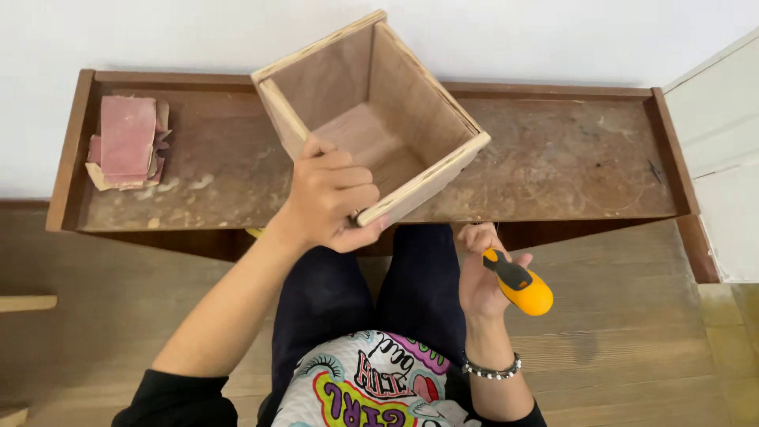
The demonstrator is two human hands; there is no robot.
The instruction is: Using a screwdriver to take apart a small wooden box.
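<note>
An open plywood box (395, 119) is tilted above a low brown wooden table (553, 166), its opening facing me. My left hand (328, 198) grips the box's near corner, fingers curled over the rim. My right hand (478, 273) is lower, just below the table's front edge, above my lap. It holds a tool with a yellow-orange and black handle (522, 286); the tool's working end is hidden behind the hand. A beaded bracelet (492, 369) circles my right wrist.
A stack of pinkish sandpaper sheets (126, 142) lies at the table's left end. The table has raised rims at back and sides. A white panel (723, 150) stands at the right. Wooden floorboards (632, 332) surround my legs in dark trousers.
</note>
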